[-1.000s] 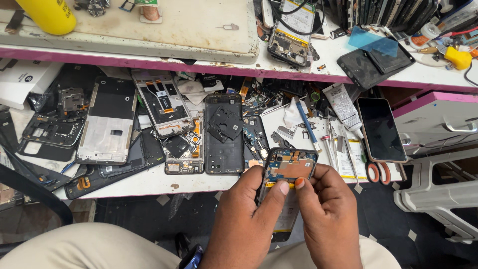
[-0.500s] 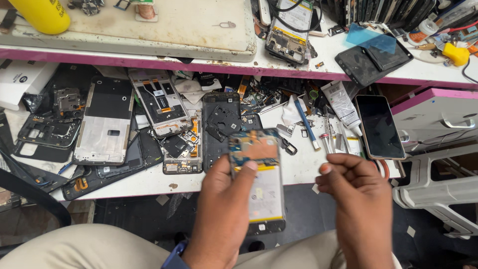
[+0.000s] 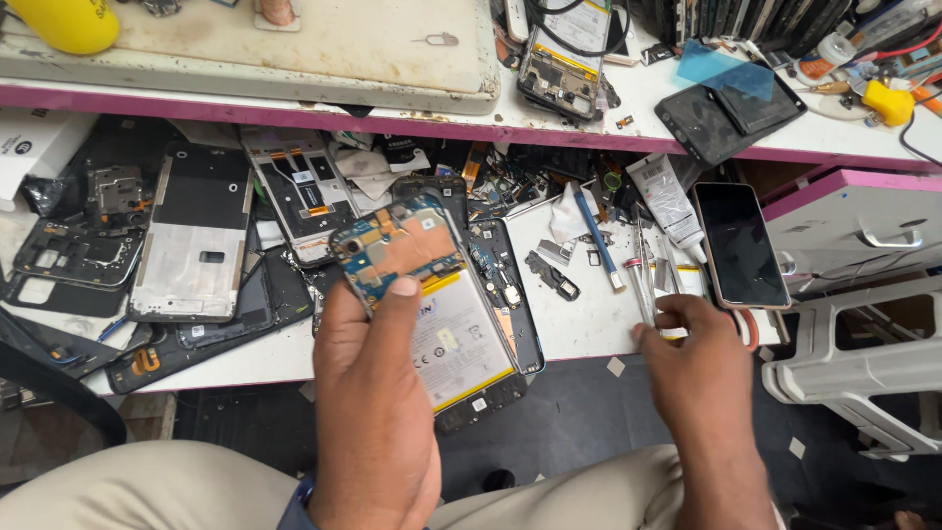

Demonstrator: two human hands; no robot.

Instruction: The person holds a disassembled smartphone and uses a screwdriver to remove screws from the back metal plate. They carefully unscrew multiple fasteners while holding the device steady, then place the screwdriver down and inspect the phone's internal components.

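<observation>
1. Opened phone – back cover off, circuit board at top, white/yellow battery below; held tilted above bench front edge, screen side down
2. Left hand – grips phone from below/left; thumb pressed flat on board's lower edge, other fingers hidden under phone, wrapped round it; forearm comes up from lap
3. Right hand – apart from phone, at bench edge; fingertips drawn together on lower ends of metal tweezers, pinch not fully clear; back of hand up
4. White bench – tweezers lie beside blue-handled tool, white tube, dark-screen phone
5. Left of held phone – stripped phone frames, loose parts
</observation>
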